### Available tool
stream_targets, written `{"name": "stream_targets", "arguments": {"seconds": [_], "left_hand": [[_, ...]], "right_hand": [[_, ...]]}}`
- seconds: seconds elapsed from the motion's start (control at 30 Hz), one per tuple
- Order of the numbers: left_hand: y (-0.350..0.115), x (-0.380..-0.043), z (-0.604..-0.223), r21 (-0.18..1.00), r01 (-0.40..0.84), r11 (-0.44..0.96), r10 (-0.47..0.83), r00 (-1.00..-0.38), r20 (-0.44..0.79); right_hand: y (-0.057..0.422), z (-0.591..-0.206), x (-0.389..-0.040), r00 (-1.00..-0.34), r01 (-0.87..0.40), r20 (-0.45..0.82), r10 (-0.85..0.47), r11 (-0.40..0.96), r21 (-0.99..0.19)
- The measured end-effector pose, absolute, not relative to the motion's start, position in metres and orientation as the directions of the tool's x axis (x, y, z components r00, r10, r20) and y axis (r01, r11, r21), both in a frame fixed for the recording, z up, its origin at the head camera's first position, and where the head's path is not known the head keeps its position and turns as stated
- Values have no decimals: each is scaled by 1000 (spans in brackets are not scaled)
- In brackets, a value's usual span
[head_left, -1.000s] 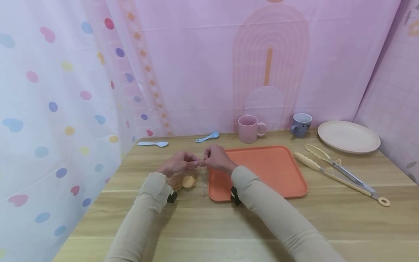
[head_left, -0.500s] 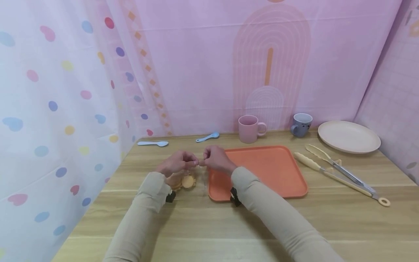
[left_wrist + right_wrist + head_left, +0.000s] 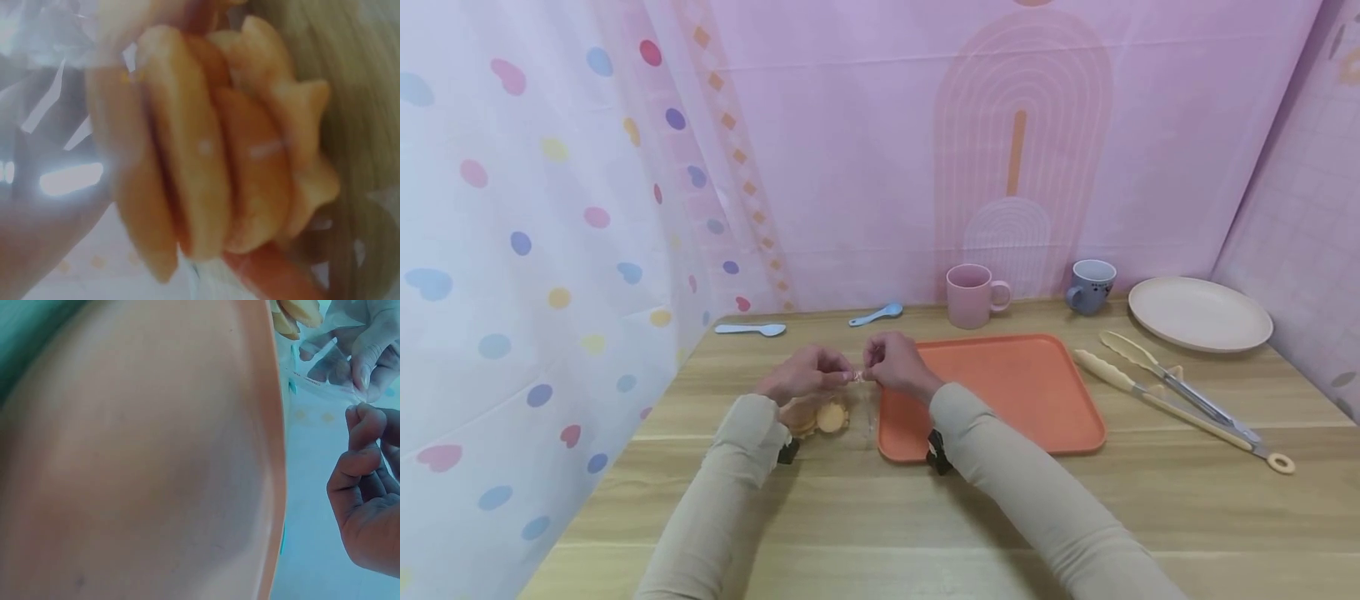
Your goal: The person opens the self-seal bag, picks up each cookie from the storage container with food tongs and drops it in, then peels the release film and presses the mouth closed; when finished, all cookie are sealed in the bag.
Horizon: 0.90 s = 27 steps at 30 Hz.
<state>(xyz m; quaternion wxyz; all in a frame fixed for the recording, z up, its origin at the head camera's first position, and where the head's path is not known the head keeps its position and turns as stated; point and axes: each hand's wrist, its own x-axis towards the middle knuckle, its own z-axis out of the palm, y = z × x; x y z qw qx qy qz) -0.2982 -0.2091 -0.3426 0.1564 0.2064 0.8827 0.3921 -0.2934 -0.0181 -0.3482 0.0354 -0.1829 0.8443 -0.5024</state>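
Just left of the orange tray (image 3: 1000, 392), my left hand (image 3: 805, 372) and right hand (image 3: 897, 364) meet fingertip to fingertip, pinching the edge of a clear plastic bag (image 3: 334, 387). Inside the bag are several golden-brown biscuit-like pieces (image 3: 831, 416), some round and at least one with a scalloped, star-like edge. They fill the left wrist view, where a stack of the pieces (image 3: 194, 150) shows blurred behind shiny plastic. The right wrist view shows thumb and forefinger of each hand pinched close together at the bag's edge. My right hand overlaps the tray's left rim.
Two light blue spoons, a flat one (image 3: 750, 329) and a smaller one (image 3: 876, 314), lie at the back left. Behind the tray stand a pink mug (image 3: 968, 297) and a blue-grey cup (image 3: 1091, 286). Cream-tipped tongs (image 3: 1180, 400) and a beige plate (image 3: 1199, 313) are at the right.
Both hands stay in nearly the same place, with only small finger movements. A crinkled bit of clear plastic now shows between the fingertips. The tray and other items have not moved.
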Motion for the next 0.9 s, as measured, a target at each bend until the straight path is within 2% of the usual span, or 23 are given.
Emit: {"name": "stream_targets", "arguments": {"seconds": [0.3,0.6,0.9], "left_hand": [[-210,-300,-346,781,244,575,508,-855,-106],[-212,-300,-344,796,251,551,545,-831,-115],[-216,-304,-346,821,270,503,628,-767,-132]], "right_hand": [[-14,-342,-294,-860,-354,108,-499,432,-829],[-14,-343,-296,-859,-332,82,-505,428,-841],[-15,-343,-297,-824,-475,164,-543,502,-723]]}}
